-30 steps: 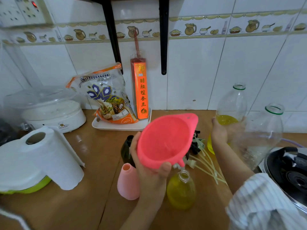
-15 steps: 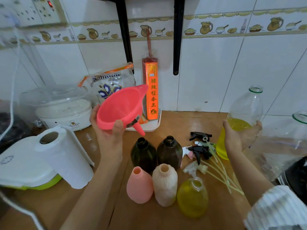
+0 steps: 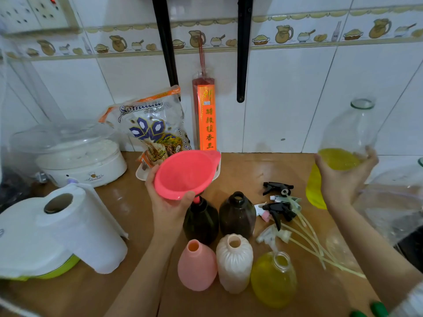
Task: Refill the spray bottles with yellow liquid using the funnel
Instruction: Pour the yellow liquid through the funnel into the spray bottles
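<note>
My left hand [image 3: 168, 203] grips a pink funnel [image 3: 185, 173] by its rim, its spout at the mouth of the left dark bottle [image 3: 201, 221]. Beside that stands a second dark bottle [image 3: 237, 216]. In front are an open pink bottle [image 3: 196, 265], a cream ribbed bottle [image 3: 234, 263] and a clear bottle full of yellow liquid [image 3: 273, 280]. My right hand [image 3: 343, 181] holds a large clear bottle [image 3: 343, 143], partly filled with yellow liquid, at the right. Spray heads with tubes [image 3: 280, 209] lie between.
A paper towel roll [image 3: 80, 225] and a white-and-green appliance [image 3: 25, 243] stand at the left, a white steamer [image 3: 75, 154] behind them. A snack bag [image 3: 155, 129] and an incense pack [image 3: 204, 117] lean on the tiled wall. Another large clear bottle [image 3: 398, 202] is at the right edge.
My left hand has brought the funnel down and to the right, from over the tray to the left dark bottle's mouth. My right hand stays on the large bottle.
</note>
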